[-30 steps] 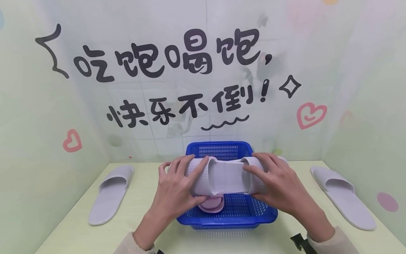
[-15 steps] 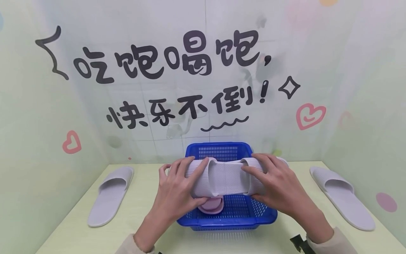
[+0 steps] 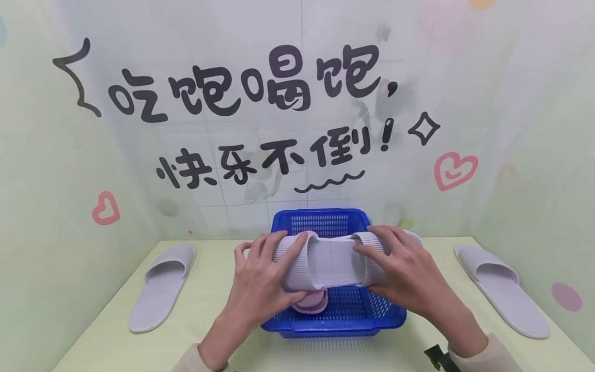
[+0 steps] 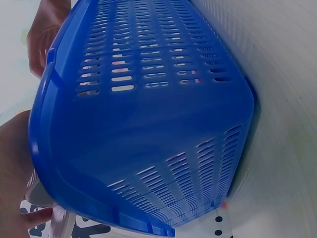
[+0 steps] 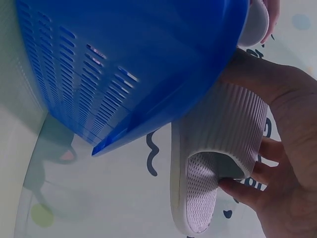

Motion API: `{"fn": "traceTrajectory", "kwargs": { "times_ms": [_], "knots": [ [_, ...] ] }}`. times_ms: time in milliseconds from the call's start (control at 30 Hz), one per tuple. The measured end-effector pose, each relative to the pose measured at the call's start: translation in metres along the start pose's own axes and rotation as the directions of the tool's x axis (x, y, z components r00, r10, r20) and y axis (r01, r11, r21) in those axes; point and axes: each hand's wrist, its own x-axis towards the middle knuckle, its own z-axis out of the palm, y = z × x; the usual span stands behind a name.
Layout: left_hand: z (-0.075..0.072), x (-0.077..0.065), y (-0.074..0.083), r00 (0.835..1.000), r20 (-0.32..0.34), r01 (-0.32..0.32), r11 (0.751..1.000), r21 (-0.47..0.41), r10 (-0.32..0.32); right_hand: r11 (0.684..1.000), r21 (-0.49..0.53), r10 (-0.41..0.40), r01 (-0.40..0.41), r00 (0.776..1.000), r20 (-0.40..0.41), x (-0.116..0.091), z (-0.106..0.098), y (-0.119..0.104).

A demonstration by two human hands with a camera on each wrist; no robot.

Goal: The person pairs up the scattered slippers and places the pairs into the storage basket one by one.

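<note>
In the head view, a pair of pale grey slippers with ribbed straps is held crosswise above a blue basket, their soles overlapping in the middle. My left hand grips the left slipper around its strap, thumb below and fingers over the top. On the other side my right hand holds the right slipper the same way. The right wrist view shows that slipper's ribbed strap and textured footbed close up, with several fingertips on it. The left wrist view mostly shows the basket wall.
Inside the basket lies a pink slipper, partly hidden by the held pair. One grey slipper lies on the table at the left, another at the right. The pale table meets a printed wall behind.
</note>
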Motion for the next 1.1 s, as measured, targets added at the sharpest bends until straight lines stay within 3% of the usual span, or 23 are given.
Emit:
{"fn": "traceTrajectory", "kwargs": {
  "times_ms": [867,1100],
  "knots": [
    [0.0022,-0.0002,0.0039,1.000,0.008,0.016,0.999,-0.047,-0.015,1.000,-0.003,-0.013,0.013,1.000,-0.002,-0.0001,0.0017,-0.0012],
    [0.0018,-0.0010,0.0042,1.000,-0.003,-0.006,0.999,-0.038,0.006,1.000,-0.003,-0.018,0.018,1.000,0.019,0.0005,0.0022,-0.0044]
  ]
}}
